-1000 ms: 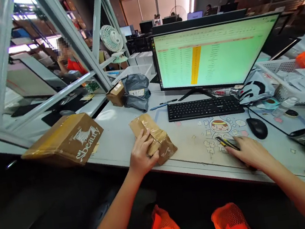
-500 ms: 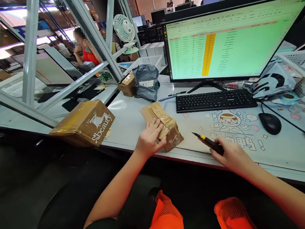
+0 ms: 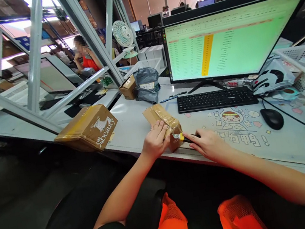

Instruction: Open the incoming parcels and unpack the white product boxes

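Observation:
A small taped cardboard box (image 3: pixel 156 114) sits near the front edge of the desk. My left hand (image 3: pixel 154 141) grips its near side, fingers over the top and thumb by the end face. My right hand (image 3: pixel 210 145) is closed around a black and yellow utility knife (image 3: pixel 182 137), index finger stretched along it. The knife's front end is against the right end of the box; its blade tip cannot be made out.
A larger carton (image 3: pixel 91 129) overhangs the desk edge at left. Behind are a grey plastic parcel (image 3: pixel 147 86) and a small brown box (image 3: pixel 128 88). A keyboard (image 3: pixel 216 99), mouse (image 3: pixel 272 118) and monitor (image 3: pixel 233 41) stand to the right. Another person (image 3: pixel 86 55) sits beyond the metal frame.
My right hand has moved left with the utility knife, bringing it from above the mat to the box's right end. My left hand still grips the box.

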Demonstrator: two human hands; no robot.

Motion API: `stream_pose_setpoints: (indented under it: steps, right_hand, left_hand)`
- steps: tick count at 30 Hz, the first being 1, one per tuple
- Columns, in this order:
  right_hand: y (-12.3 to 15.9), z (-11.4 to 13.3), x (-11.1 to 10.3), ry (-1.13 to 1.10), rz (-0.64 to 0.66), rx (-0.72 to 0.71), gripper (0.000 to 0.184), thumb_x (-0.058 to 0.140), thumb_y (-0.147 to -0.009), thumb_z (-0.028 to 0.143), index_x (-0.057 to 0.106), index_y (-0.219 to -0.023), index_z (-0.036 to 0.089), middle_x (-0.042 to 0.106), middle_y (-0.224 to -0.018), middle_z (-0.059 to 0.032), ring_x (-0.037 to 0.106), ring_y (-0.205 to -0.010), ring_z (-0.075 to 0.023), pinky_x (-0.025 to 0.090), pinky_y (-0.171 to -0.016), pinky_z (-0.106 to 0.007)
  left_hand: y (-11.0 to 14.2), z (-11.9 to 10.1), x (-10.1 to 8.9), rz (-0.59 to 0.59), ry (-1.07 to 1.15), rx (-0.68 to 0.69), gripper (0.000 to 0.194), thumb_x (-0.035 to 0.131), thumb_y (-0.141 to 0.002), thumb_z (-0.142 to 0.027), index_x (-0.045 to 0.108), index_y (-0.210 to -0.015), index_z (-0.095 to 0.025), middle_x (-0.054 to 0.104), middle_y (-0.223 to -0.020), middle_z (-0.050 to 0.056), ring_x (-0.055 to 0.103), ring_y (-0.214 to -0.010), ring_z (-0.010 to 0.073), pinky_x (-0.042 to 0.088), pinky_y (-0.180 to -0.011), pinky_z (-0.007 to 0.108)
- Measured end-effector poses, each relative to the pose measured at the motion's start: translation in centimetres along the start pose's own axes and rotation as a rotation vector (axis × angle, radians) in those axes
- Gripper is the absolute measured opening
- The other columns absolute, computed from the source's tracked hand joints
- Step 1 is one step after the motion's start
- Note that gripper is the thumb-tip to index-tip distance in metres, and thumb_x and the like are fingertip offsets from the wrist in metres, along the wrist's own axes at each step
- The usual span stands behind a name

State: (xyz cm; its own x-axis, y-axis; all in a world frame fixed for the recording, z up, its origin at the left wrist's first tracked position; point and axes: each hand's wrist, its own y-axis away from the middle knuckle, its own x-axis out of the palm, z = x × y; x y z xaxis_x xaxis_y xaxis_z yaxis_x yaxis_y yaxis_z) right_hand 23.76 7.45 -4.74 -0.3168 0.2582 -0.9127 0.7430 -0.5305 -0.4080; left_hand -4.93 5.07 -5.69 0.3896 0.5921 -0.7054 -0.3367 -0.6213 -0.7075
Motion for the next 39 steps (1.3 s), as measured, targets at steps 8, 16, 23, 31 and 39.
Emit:
stream_pose_setpoints:
  steps: [8,16,23,31,39]
  right_hand:
    - [-0.8,0.9,-0.3,0.004,-0.016,0.018,0.047,0.041,-0.111,0.042,0.055,-0.153,0.027,0.055,-0.091,-0.0086,0.052,-0.072,-0.0201,0.036,-0.065,-0.030]
    - [-0.6,-9.4,-2.6,0.102,0.073,0.619,0.055,0.041,-0.108,0.049,0.048,-0.159,0.030,0.060,-0.102,-0.0106,0.058,-0.075,-0.0233,0.041,-0.065,-0.031]
    - [4.7,-4.4,-1.7,-0.183,0.000,0.376,0.052,0.038,-0.109,0.046,0.055,-0.153,0.024,0.065,-0.106,-0.0111,0.065,-0.089,-0.0250,0.053,-0.078,-0.034]
    - [8.7,-4.6,-2.8,-0.234,-0.158,0.438,0.050,0.043,-0.109,0.048,0.055,-0.152,0.023,0.069,-0.119,-0.0111,0.070,-0.099,-0.0256,0.056,-0.082,-0.035]
    - [11.3,-5.3,-0.2,-0.367,-0.232,0.508,0.051,0.045,-0.109,0.050,0.056,-0.151,0.024,0.070,-0.128,-0.0109,0.067,-0.115,-0.0279,0.055,-0.095,-0.040]
  left_hand:
    - [0.1,-0.4,0.5,-0.077,-0.022,-0.004,0.035,0.054,-0.100,-0.025,0.071,-0.128,-0.013,0.068,-0.135,0.020,0.061,-0.134,0.0343,0.052,-0.113,0.057]
    - [1.2,0.7,0.2,-0.177,0.089,0.029,0.037,0.050,-0.101,-0.020,0.069,-0.132,-0.016,0.068,-0.137,0.017,0.060,-0.136,0.0290,0.051,-0.115,0.053]
    - [0.7,-0.8,1.3,-0.251,0.252,-0.043,0.031,0.049,-0.104,-0.024,0.072,-0.124,-0.018,0.072,-0.132,0.014,0.062,-0.135,0.0269,0.046,-0.120,0.056]
    - [2.2,0.5,1.2,-0.576,0.813,-0.677,0.037,0.049,-0.105,-0.051,0.070,-0.110,-0.022,0.064,-0.144,0.015,0.061,-0.134,0.0289,0.056,-0.104,0.049]
    - [1.7,-5.3,2.8,-0.321,0.434,-0.516,0.052,0.064,-0.097,-0.055,0.058,-0.138,-0.024,0.024,-0.171,0.017,0.030,-0.157,0.0355,0.037,-0.122,0.054]
